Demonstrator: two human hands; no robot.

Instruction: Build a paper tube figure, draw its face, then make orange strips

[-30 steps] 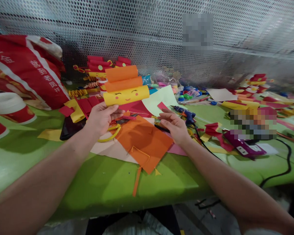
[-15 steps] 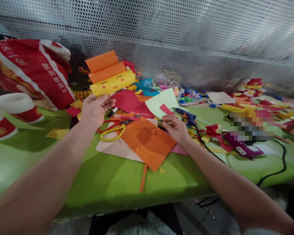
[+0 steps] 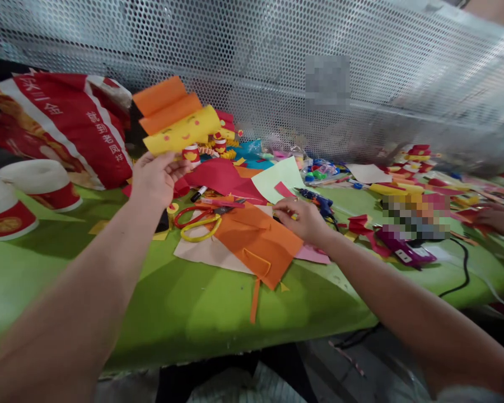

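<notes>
My left hand (image 3: 155, 179) pinches the lower edge of a paper craft (image 3: 183, 133), lifted above the table. It has a rolled yellow band with a drawn smiling face, topped by orange paper rolls, and leans up to the right. My right hand (image 3: 303, 219) is closed with bent fingers beside an orange sheet (image 3: 269, 240); what lies between its fingertips is too small to name. Between the hands lie scissors (image 3: 199, 228) with red and yellow handles, and a black-capped marker (image 3: 198, 194). A pale green sheet (image 3: 279, 176) lies beyond my right hand.
Two paper cups (image 3: 10, 221) and a red bag (image 3: 88, 129) stand at the left. Blue (image 3: 319, 201) and purple (image 3: 405, 249) glue guns with cables lie at the right, among paper scraps. Another person's hand (image 3: 502, 218) is at the far right. A perforated metal panel (image 3: 256, 73) rises behind.
The paper craft in my left hand has shifted left and tilted more, baring small red-and-yellow figures behind it. My right hand's fingers have curled in more. The view has turned slightly.
</notes>
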